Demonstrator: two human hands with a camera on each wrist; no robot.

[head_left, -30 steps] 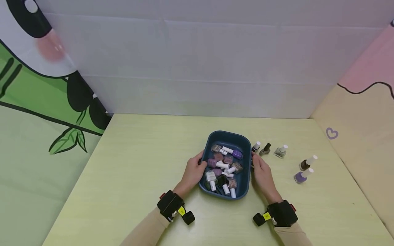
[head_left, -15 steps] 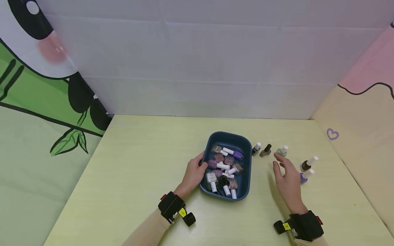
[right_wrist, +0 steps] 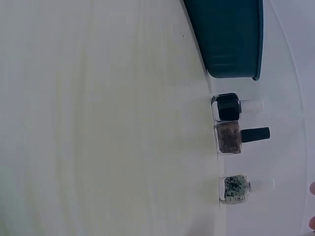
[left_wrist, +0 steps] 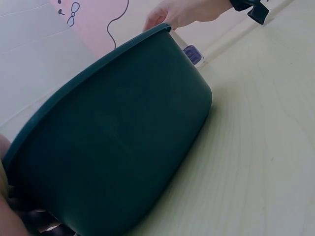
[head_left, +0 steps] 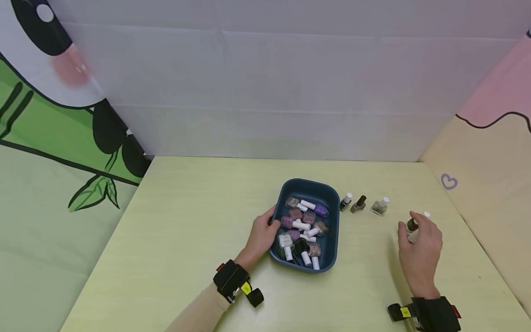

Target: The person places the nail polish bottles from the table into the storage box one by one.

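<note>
My left hand (head_left: 261, 235) grips the left rim of a dark blue plastic bin (head_left: 335, 240), thumb at the rim and fingers outside. Inside lie several nail polish bottles (head_left: 321, 210), mostly white-capped, in purple, pink glitter and dark shades. My right hand (head_left: 423, 253) hovers at two nail polish bottles on the right, thumb and fingertips apart. Between them shows the dark bottle (head_left: 412, 224); the hand mostly hides the purple bottle, whose body (left_wrist: 193, 55) appears below the hand in the left wrist view. Any finger contact with a bottle is hard to see.
Right of the bin stand three more nail polish bottles: a black one (right_wrist: 228, 106), a brownish one with a black cap (right_wrist: 229, 137) and a speckled one (right_wrist: 236, 189). They stand on a pale wooden table (head_left: 199, 221) bordered by a back wall (head_left: 265, 92) and printed side walls.
My right hand has let go of the bin's right side and moved right, past the speckled bottle, to the two bottles at the far right. My left hand stays on the bin.
</note>
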